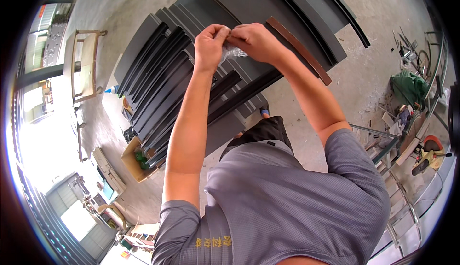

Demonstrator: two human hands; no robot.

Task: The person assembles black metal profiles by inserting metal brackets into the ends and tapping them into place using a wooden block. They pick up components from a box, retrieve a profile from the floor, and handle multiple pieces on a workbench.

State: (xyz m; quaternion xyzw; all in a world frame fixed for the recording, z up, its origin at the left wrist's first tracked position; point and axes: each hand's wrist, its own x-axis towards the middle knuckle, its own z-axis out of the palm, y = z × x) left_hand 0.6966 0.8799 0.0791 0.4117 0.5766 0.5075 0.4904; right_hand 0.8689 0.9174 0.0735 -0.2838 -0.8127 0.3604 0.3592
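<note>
Both my hands meet above the dark grey panels, fingertips pinched close together. My left hand point(210, 47) is closed, its thumb and forefinger pressed against one end of a clear, crumpled plastic bag point(234, 52). From the other side my right hand point(256, 42) pinches the same bag, which hangs just below the fingers. What the bag contains, if anything, is too small to make out. Beneath it lie long dark grey panels point(201, 7) and black strips point(165, 56), spread side by side.
A brown strip point(299, 49) lies across the panels on the right. At the lower left of the pile stands an open cardboard box point(132, 162). A wheeled trolley point(86, 66) is on the far left; a green cloth bundle point(409, 88) and a miter saw point(428, 155) are on the right.
</note>
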